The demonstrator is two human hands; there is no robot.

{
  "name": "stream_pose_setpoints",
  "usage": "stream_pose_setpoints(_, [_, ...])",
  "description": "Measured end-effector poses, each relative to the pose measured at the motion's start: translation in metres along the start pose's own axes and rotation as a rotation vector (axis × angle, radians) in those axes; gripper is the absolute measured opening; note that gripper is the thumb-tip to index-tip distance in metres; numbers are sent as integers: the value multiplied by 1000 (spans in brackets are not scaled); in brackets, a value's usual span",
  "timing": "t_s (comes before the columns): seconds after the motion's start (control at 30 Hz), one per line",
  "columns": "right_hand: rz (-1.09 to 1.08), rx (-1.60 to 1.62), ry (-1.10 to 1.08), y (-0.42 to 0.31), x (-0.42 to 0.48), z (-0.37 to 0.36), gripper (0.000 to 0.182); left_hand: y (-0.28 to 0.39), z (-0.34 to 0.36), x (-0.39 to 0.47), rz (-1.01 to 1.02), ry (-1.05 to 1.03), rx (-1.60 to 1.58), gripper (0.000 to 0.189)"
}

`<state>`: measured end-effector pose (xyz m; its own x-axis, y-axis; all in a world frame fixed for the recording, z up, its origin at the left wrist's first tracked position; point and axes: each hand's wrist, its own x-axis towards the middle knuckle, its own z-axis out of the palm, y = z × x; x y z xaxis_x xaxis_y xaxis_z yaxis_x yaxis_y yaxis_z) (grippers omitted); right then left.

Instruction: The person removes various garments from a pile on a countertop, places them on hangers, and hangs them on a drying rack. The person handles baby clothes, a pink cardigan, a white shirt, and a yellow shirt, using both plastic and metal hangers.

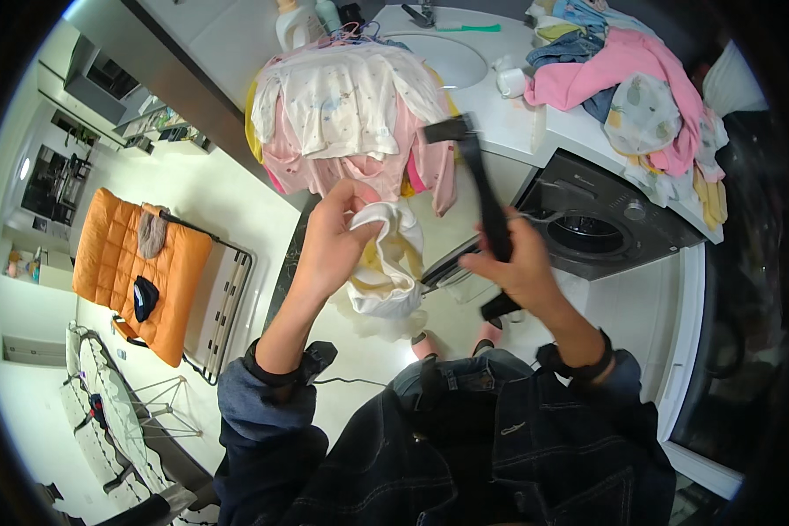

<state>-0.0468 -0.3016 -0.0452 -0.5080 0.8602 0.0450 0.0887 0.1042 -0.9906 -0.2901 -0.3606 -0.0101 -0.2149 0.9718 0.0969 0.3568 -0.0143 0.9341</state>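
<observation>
My left hand (338, 240) pinches a white and pale yellow garment (388, 289), which hangs gathered below the fingers with sheer ruffled fabric under it. To its right, my right hand (516, 266) grips the black handle of a tool (483, 191) with a flat crosswise head at the top, raised and apart from the garment; its exact kind I cannot tell. Beyond both hands, a white child's long-sleeved top (338, 98) lies over pink garments (361, 171) with hangers (361, 33) at the counter's edge.
A pile of clothes (631, 85) covers the counter's right end, above a front-loading washing machine (605, 223) with its door open. A washbasin (444, 59), a green comb (480, 28) and a detergent bottle (296, 26) are at the back. An orange padded chair (144, 269) stands at left.
</observation>
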Motion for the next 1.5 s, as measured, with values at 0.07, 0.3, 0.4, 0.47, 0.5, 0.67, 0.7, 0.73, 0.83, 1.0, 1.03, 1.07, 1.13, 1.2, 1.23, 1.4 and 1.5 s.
stream_pose_setpoints(0.07, [-68,135,-82,-7,15,30,60,1,7,1,9,-56,-17,26])
stream_pose_setpoints(0.3, [-126,-209,-145,-8,65,31,18,1,-6,7,80,-79,71,28])
stream_pose_setpoints(0.4, [16,-29,-103,-36,75,19,19,-22,-11,-1,353,63,315,24])
stream_pose_setpoints(0.47, [-23,99,-59,-53,77,13,20,-36,-7,-4,540,155,640,23])
stream_pose_setpoints(0.5, [-22,110,-82,-56,78,11,19,-41,-2,-4,543,168,670,25])
stream_pose_setpoints(0.67, [19,48,-62,-55,75,-6,17,-38,12,6,91,85,503,33])
stream_pose_setpoints(0.7, [16,38,-45,-53,75,-10,17,-34,10,9,-98,47,375,31])
stream_pose_setpoints(0.73, [71,107,-22,-54,72,-16,18,-43,8,12,-85,144,356,25])
stream_pose_setpoints(0.83, [115,-41,10,-38,62,-27,16,-48,6,27,-75,239,435,24])
stream_pose_setpoints(1.0, [154,-152,-30,-4,46,-39,19,-46,26,40,139,346,637,32])
stream_pose_setpoints(1.03, [164,-153,-44,-1,44,-42,19,-38,33,42,68,314,623,32])
stream_pose_setpoints(1.07, [174,-154,-58,1,42,-44,19,-33,37,43,-2,282,609,32])
stream_pose_setpoints(1.13, [114,-169,-83,2,42,-47,14,-32,32,38,45,219,639,31])
stream_pose_setpoints(1.2, [141,-173,-55,-12,36,-59,14,-33,26,36,78,142,643,32])
stream_pose_setpoints(1.23, [162,-180,-23,-17,31,-66,14,-36,26,41,93,117,643,34])
stream_pose_setpoints(1.4, [-186,-534,-235,-18,5,-65,22,-23,23,37,1,36,681,44])
stream_pose_setpoints(1.5, [-131,-506,-325,-15,2,-40,21,-20,22,31,-13,32,762,44])
